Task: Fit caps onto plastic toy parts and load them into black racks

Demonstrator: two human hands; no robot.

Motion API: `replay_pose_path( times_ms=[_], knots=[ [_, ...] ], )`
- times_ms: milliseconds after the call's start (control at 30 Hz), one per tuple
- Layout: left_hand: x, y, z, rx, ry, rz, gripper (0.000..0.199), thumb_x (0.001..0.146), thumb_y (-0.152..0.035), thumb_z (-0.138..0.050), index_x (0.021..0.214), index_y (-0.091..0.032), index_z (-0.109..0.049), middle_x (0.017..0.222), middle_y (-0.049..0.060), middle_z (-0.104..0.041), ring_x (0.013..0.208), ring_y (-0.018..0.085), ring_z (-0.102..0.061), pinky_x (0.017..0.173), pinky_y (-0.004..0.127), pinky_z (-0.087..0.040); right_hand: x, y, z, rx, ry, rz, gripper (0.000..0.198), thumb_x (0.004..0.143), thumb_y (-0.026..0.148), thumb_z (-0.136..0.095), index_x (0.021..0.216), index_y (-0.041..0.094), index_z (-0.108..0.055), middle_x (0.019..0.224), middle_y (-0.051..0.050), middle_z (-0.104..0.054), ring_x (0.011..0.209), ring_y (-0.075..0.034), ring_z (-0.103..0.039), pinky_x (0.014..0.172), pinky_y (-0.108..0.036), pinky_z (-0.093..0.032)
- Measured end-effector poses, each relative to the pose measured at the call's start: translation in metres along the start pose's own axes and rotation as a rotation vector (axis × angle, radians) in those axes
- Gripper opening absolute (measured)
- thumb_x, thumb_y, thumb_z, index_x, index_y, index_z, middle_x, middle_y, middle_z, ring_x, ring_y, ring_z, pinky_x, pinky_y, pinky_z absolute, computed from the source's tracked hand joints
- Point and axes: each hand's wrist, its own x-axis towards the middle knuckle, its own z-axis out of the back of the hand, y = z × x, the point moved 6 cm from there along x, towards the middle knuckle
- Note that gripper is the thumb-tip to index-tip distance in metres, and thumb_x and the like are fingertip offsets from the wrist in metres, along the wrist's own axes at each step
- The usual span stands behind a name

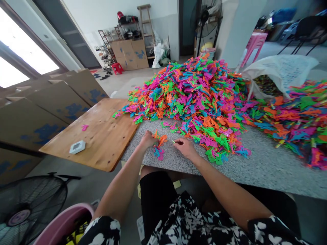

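My left hand [148, 139] is closed around the end of a small bunch of bright plastic pieces. An orange plastic piece [162, 139] sticks out beside its fingers. Blue and pink pieces [158, 153] hang or lie just below; I cannot tell which of them the hand grips. A short way to the right, my right hand [186, 148] pinches a small yellow-green strip [174, 142], its tip pointing at the bunch. Both hands are low over the grey speckled tabletop [171, 162]. Behind them rises a big heap of pink, orange, green and blue plastic pieces [189, 92].
At left, a wooden board [102, 132] carries a white device [77, 147] and a pink piece [84, 127]. A white sack [283, 69] and more pieces [301, 115] lie right. Cardboard boxes [51, 105], a fan [33, 207] and a pink tub [65, 224] stand left.
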Motion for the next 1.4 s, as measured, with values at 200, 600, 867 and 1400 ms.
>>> replay_pose_path(
  times_ms=[200, 600, 867, 1400],
  knots=[
    [-0.029, -0.014, 0.0, -0.65, 0.039, -0.013, 0.045, 0.061, -0.039, -0.092, 0.087, -0.021, -0.061, 0.07, -0.004, -0.058, 0.057, 0.01, -0.048, 0.052, 0.023, -0.028, -0.005, 0.012, 0.004, 0.408, -0.044, -0.084, 0.028, 0.085, 0.049, -0.069, 0.092, 0.024, -0.058, 0.069, 0.004, -0.063, 0.052, -0.015, -0.056, 0.048, -0.028, -0.048],
    [-0.094, -0.057, -0.034, -1.11, 0.296, 0.054, 0.053, 0.053, -0.044, -0.101, 0.085, -0.017, -0.069, 0.07, -0.004, -0.057, 0.052, 0.005, -0.042, 0.04, 0.02, -0.022, -0.014, 0.036, -0.006, 0.677, 0.11, -0.068, 0.039, 0.083, 0.05, -0.074, 0.11, 0.022, -0.066, 0.085, -0.001, -0.074, 0.063, -0.014, -0.064, 0.05, -0.024, -0.051],
    [-0.102, -0.065, -0.031, -1.016, 0.268, 0.017, 0.051, 0.054, -0.047, -0.098, 0.081, -0.016, -0.068, 0.069, -0.004, -0.055, 0.053, 0.005, -0.039, 0.042, 0.021, -0.022, -0.019, 0.031, -0.003, 0.562, 0.109, -0.036, 0.039, 0.086, 0.053, -0.071, 0.11, 0.023, -0.068, 0.086, -0.001, -0.072, 0.064, -0.014, -0.064, 0.055, -0.027, -0.053],
    [-0.104, -0.046, -0.036, -0.431, 0.029, -0.129, 0.04, 0.086, -0.059, -0.071, 0.101, -0.021, -0.071, 0.091, 0.005, -0.071, 0.079, 0.019, -0.065, 0.066, 0.029, -0.046, -0.022, -0.003, 0.075, 0.405, -0.004, -0.173, 0.032, 0.08, 0.039, -0.077, 0.104, 0.019, -0.071, 0.078, -0.001, -0.073, 0.051, -0.013, -0.06, 0.047, -0.026, -0.051]
  ],
)
